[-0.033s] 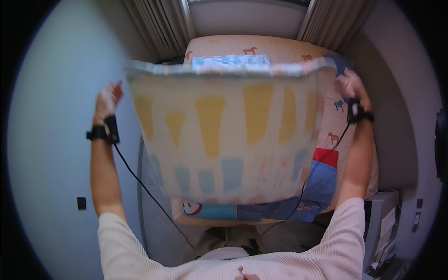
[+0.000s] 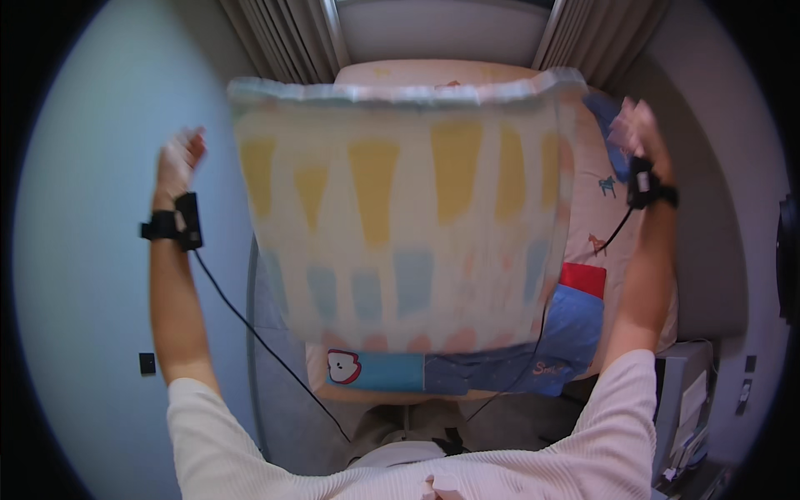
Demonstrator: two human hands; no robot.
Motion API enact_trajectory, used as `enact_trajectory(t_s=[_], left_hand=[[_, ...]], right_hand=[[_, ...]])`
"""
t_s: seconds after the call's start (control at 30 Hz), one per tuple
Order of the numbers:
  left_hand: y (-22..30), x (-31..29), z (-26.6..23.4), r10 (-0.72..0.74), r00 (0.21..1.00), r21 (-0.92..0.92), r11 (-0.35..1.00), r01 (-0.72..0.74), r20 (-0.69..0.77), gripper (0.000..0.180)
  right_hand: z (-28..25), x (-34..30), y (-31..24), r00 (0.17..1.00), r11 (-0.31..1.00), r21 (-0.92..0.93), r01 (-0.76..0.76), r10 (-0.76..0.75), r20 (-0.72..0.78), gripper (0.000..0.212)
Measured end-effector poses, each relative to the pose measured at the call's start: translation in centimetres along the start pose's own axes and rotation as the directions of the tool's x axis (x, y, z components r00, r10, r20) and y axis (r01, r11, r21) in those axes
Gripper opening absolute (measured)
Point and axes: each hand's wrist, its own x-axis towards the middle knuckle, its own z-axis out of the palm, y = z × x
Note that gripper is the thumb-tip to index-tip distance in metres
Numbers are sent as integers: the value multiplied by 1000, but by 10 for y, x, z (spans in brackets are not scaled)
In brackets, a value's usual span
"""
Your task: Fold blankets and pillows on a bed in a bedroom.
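Note:
A pale blanket (image 2: pixel 333 250) with yellow and blue block shapes hangs spread in the air over the bed, blurred by motion. My left hand (image 2: pixel 180 160) is raised beside its left edge, with a gap between fingers and cloth. On the other side, my right hand (image 2: pixel 640 132) is up past the blanket's far right corner, fingers apart and touching nothing. Both hands are somewhat smeared. Each wrist wears a black strapped device with a cable.
Beneath the blanket lies a bed with a peach sheet (image 2: pixel 583 208) printed with horses. Blue patterned bedding (image 2: pixel 575 329) with a red patch covers its near part. A pale wall (image 2: pixel 92 250) is at the left, a grey headboard (image 2: pixel 708 250) at the right, curtains (image 2: pixel 292 50) behind.
The blanket's far edge has moved farther away and now hides the blue-and-white bundle on the bed. Both my hands have gone slightly outward and farther forward.

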Motion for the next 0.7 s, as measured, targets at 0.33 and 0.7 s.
enact_trajectory(t_s=[0.33,0.7], left_hand=[[-131,-216,-165,-419,903,279,882,379,99,44],[-261,-329,-343,-716,683,272,692,669,142,33]], right_hand=[[132,-229,57,815,890,-441,-118,341,469,20],[360,-395,17,527,772,-599,-211,606,596,31]])
